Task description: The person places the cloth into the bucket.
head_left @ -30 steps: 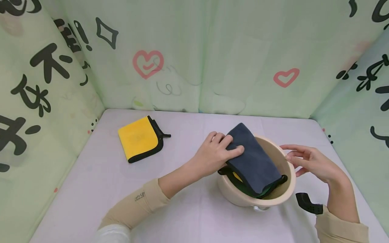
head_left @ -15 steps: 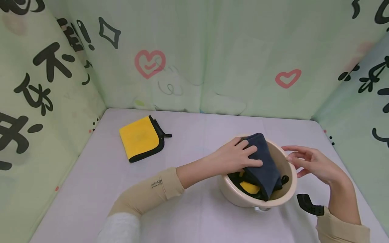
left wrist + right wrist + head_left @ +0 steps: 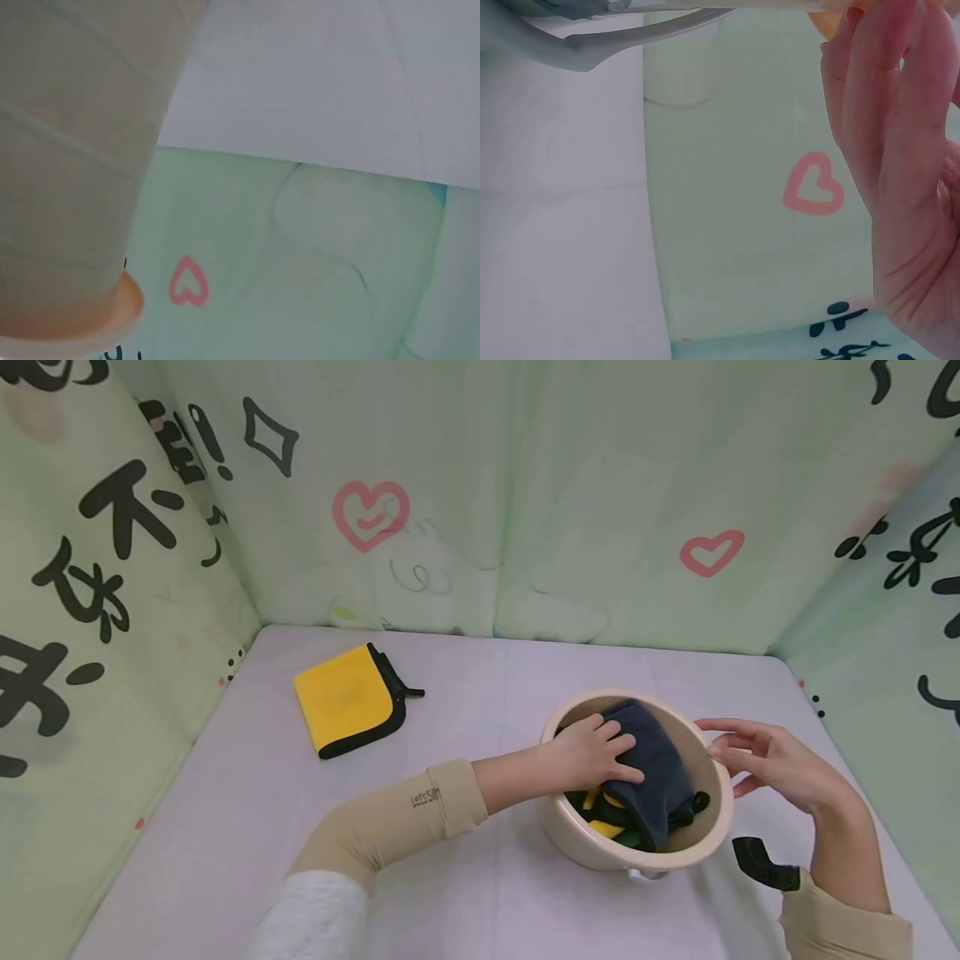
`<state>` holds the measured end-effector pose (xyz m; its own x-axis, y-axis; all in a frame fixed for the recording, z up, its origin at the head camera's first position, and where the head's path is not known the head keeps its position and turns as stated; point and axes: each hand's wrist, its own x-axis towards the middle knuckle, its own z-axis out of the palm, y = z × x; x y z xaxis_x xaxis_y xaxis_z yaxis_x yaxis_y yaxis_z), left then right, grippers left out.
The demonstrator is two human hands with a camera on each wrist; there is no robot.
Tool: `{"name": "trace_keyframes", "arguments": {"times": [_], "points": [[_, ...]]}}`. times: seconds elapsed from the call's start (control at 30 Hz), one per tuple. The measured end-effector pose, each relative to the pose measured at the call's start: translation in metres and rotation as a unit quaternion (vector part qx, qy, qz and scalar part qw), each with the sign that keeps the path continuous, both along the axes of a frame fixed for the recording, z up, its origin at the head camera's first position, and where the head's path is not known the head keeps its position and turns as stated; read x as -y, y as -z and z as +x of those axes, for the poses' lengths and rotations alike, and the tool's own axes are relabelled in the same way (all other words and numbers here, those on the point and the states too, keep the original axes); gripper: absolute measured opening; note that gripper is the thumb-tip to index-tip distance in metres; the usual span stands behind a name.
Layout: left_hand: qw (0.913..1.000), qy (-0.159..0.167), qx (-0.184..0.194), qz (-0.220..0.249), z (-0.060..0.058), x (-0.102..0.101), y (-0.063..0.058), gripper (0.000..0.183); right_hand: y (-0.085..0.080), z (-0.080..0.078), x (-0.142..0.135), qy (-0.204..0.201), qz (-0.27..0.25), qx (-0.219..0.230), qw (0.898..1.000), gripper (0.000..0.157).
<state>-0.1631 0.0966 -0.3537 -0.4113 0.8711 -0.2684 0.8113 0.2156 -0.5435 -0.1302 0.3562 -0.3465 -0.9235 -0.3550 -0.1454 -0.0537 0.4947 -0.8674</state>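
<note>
A beige bucket stands on the right half of the table with several cloths inside. On top lies a dark blue cloth, partly under my left hand. The left hand reaches over the bucket's left rim, fingers spread and pressing on this cloth. Below it, yellow and green cloth with black edging shows. My right hand pinches the bucket's right rim between thumb and fingers; the right wrist view shows these fingers against the bucket. In the left wrist view the hand is hidden behind the sleeve.
A folded yellow cloth with black edging and a loop lies at the table's back left. The white-covered table is enclosed by green printed curtains at the back and sides. A black strap juts from the right sleeve.
My left hand has moved right and down into the bucket, taking the dark blue cloth lower inside and loosening from its edge. The right hand stays at the rim.
</note>
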Motion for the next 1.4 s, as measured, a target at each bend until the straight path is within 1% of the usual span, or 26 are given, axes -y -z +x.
{"name": "trace_keyframes", "arguments": {"times": [0.17, 0.23, 0.33, 0.47, 0.57, 0.63, 0.7, 0.77, 0.83, 0.87, 0.93, 1.03, 1.13, 1.2, 1.27, 1.37, 1.4], "points": [[0.9984, -0.024, 0.017, -0.048, 0.0, 0.0, -0.002, 0.066, -0.002, 0.0, 0.0, 0.006, 0.008, 0.003, 1.0, 0.035], [0.9971, -0.035, 0.035, -0.057, 0.0, 0.0, -0.002, 0.07, -0.002, 0.001, 0.0, 0.005, 0.011, 0.001, 1.0, 0.034], [0.9955, -0.046, 0.055, -0.062, 0.0, -0.001, -0.001, 0.072, -0.002, 0.001, 0.001, 0.007, 0.009, 0.0, 1.0, 0.033], [0.9943, -0.054, 0.072, -0.058, -0.002, -0.002, 0.0, 0.072, -0.001, 0.001, 0.002, 0.002, 0.003, -0.003, 1.0, 0.034], [0.9924, -0.061, 0.096, -0.047, -0.003, -0.002, -0.002, 0.073, -0.001, 0.001, 0.001, 0.005, 0.003, 0.002, 1.0, 0.034], [0.9901, -0.067, 0.121, -0.024, -0.004, 0.0, -0.005, 0.074, -0.001, 0.001, 0.002, 0.011, 0.003, 0.007, 1.0, 0.034], [0.9854, -0.073, 0.153, 0.013, -0.006, 0.005, -0.009, 0.076, 0.0, 0.001, 0.001, 0.01, -0.001, 0.006, 1.0, 0.034], [0.9769, -0.077, 0.188, 0.065, -0.009, 0.013, -0.015, 0.077, 0.001, 0.0, 0.001, 0.005, -0.006, 0.004, 1.0, 0.035], [0.9658, -0.079, 0.216, 0.119, -0.013, 0.024, -0.022, 0.078, 0.001, 0.0, 0.0, 0.0, -0.012, 0.004, 1.0, 0.037], [0.9595, -0.078, 0.226, 0.149, -0.015, 0.031, -0.024, 0.077, 0.001, 0.0, 0.0, 0.001, -0.013, 0.004, 1.0, 0.037], [0.9493, -0.078, 0.227, 0.203, -0.02, 0.045, -0.028, 0.076, 0.001, 0.0, -0.001, 0.001, -0.016, 0.005, 1.0, 0.039], [0.938, -0.093, 0.196, 0.27, -0.027, 0.07, -0.028, 0.072, 0.0, 0.0, 0.0, 0.002, -0.019, 0.004, 1.0, 0.038], [0.9267, -0.127, 0.144, 0.323, -0.036, 0.096, -0.021, 0.069, 0.0, 0.001, 0.0, 0.0, -0.02, 0.003, 1.0, 0.037], [0.9131, -0.156, 0.121, 0.356, -0.042, 0.115, -0.016, 0.066, -0.001, 0.002, 0.0, 0.0, -0.022, 0.002, 1.0, 0.036], [0.8967, -0.185, 0.106, 0.388, -0.047, 0.135, -0.009, 0.064, -0.002, 0.002, 0.0, -0.005, -0.025, 0.001, 1.0, 0.037], [0.8729, -0.226, 0.088, 0.424, -0.054, 0.167, 0.002, 0.064, -0.002, 0.002, 0.001, -0.009, -0.031, 0.001, 0.999, 0.037], [0.8662, -0.238, 0.079, 0.432, -0.056, 0.178, 0.007, 0.064, -0.002, 0.001, 0.0, -0.01, -0.032, 0.0, 0.999, 0.037]]}}
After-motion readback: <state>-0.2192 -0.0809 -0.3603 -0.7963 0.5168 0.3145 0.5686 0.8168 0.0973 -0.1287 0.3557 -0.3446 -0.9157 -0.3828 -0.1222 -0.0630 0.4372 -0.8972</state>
